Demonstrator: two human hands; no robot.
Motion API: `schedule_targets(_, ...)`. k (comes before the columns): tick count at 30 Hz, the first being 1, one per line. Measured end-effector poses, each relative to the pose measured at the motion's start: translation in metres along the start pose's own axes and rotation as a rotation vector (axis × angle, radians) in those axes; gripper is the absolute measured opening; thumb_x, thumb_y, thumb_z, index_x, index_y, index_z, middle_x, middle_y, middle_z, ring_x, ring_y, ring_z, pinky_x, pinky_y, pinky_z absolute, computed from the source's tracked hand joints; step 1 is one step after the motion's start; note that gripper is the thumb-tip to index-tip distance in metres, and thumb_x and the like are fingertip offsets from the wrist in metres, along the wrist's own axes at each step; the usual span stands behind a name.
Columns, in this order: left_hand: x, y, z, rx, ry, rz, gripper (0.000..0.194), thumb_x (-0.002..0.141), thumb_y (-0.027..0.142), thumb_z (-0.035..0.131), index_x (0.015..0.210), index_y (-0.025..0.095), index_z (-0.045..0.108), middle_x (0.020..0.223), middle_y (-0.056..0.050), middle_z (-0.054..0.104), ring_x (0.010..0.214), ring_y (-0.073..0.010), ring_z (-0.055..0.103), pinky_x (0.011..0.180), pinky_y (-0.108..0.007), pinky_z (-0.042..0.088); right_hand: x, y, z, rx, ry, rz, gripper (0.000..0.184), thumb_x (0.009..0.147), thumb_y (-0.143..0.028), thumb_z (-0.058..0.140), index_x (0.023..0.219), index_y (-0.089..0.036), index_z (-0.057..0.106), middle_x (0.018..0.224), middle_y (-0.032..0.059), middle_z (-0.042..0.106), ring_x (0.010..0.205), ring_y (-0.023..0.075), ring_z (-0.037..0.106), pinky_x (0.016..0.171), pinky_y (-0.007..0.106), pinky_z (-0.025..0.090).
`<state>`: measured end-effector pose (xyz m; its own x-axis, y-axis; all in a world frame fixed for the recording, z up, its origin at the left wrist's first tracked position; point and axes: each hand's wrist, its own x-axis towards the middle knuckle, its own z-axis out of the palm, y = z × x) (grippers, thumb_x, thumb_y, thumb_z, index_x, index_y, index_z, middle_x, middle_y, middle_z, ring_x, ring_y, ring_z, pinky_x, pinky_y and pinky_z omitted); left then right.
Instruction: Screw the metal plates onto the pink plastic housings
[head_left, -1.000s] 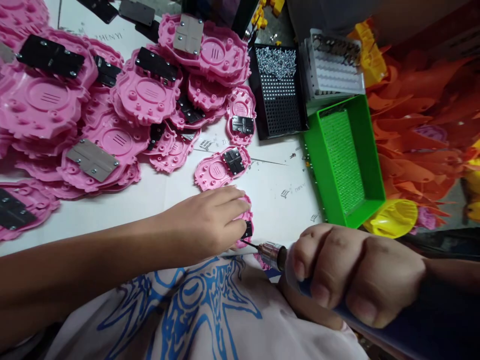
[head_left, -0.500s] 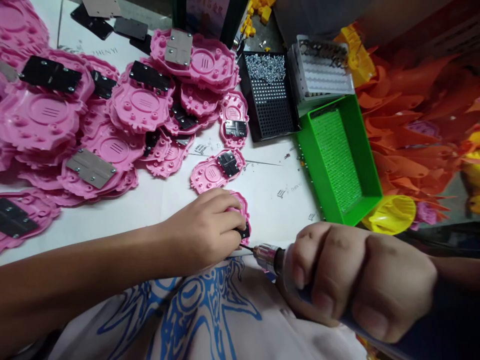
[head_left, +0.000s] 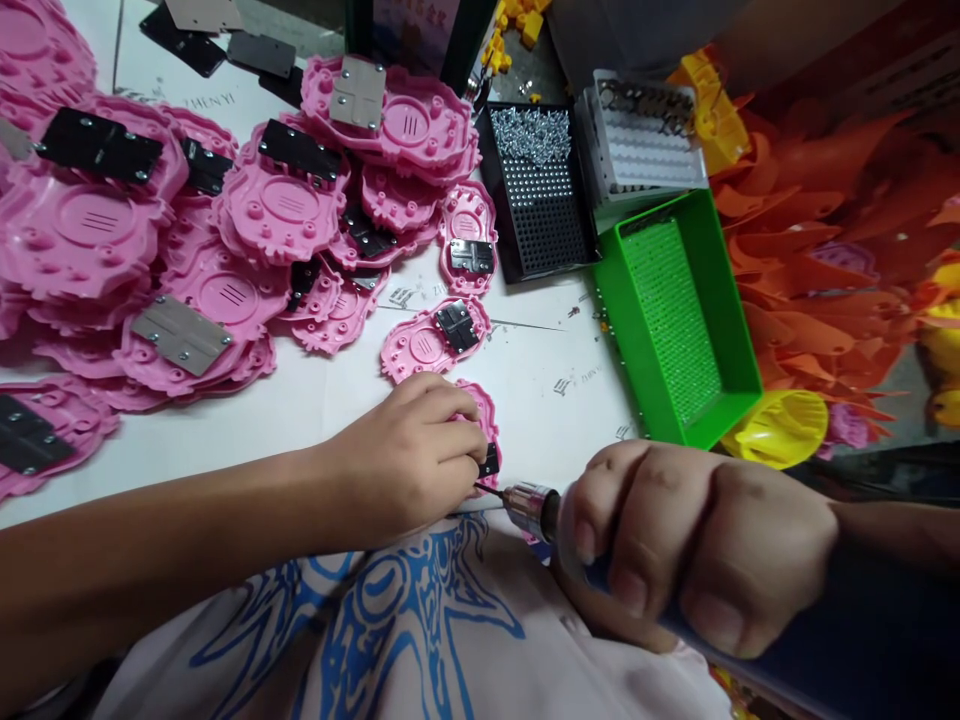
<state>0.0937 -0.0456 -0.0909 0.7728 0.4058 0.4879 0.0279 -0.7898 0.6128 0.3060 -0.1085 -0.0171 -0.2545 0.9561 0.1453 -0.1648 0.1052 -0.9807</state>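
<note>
My left hand [head_left: 409,455] presses down on a small pink plastic part [head_left: 484,420] at the near edge of the white table, fingers curled over it and pinching its black metal plate [head_left: 490,461]. My right hand [head_left: 697,545] is a fist wrapped round an electric screwdriver [head_left: 536,508]. The driver's thin bit touches the black plate just beside my left fingertips. Most of the pink part is hidden under my left hand.
Another small pink part with a plate [head_left: 435,340] lies just beyond. A heap of larger pink parts [head_left: 225,210] fills the left. A black screw tray [head_left: 540,195], a grey tray [head_left: 645,140] and a green tray [head_left: 679,315] stand right, beside orange pieces [head_left: 840,230].
The view has shifted slightly. My left fingers have curled tighter over the pink part, and the screwdriver bit has moved a little left onto the black plate.
</note>
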Motion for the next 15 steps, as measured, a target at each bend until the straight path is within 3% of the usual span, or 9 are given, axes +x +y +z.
schedule_targets(3,0.0,0.001,-0.005,0.076,-0.082,-0.035,0.021,0.093,0.029,0.054,0.1,0.014,0.067,0.11,-0.012,0.068,0.108,-0.0265,0.054,0.096,-0.045,0.041,-0.001,0.003,-0.008,-0.007,-0.067,0.015,0.027,0.095,-0.026,0.048,0.08,-0.019,0.07,0.06,0.0002,0.07,0.056,0.0135,0.07,0.064,0.027,0.062)
schedule_targets(6,-0.001,-0.001,-0.006,0.197,-0.196,-0.046,0.043,0.087,0.039,0.065,0.121,0.013,0.06,0.129,-0.014,0.061,0.126,-0.0335,0.045,0.108,-0.052,0.03,-0.002,0.008,-0.016,-0.012,-0.182,-0.037,0.024,0.094,-0.026,0.051,0.089,-0.018,0.073,0.063,0.0012,0.07,0.056,0.0149,0.069,0.063,0.03,0.061)
schedule_targets(9,-0.003,-0.005,-0.003,0.259,-0.273,-0.038,0.046,0.084,0.042,0.069,0.12,0.014,0.062,0.131,-0.012,0.06,0.128,-0.0343,0.045,0.109,-0.053,0.027,-0.004,0.013,-0.018,0.004,-0.14,-0.1,0.025,0.094,-0.03,0.051,0.099,-0.02,0.073,0.061,0.0005,0.068,0.057,0.0158,0.067,0.061,0.033,0.06)
schedule_targets(15,-0.005,-0.009,0.002,0.275,-0.227,-0.011,0.036,0.084,0.04,0.068,0.111,0.016,0.067,0.127,-0.01,0.064,0.125,-0.0321,0.05,0.109,-0.051,0.029,-0.006,0.009,-0.012,-0.029,-0.143,0.021,0.027,0.094,-0.031,0.047,0.101,-0.023,0.071,0.066,0.0015,0.069,0.061,0.0181,0.067,0.063,0.038,0.058)
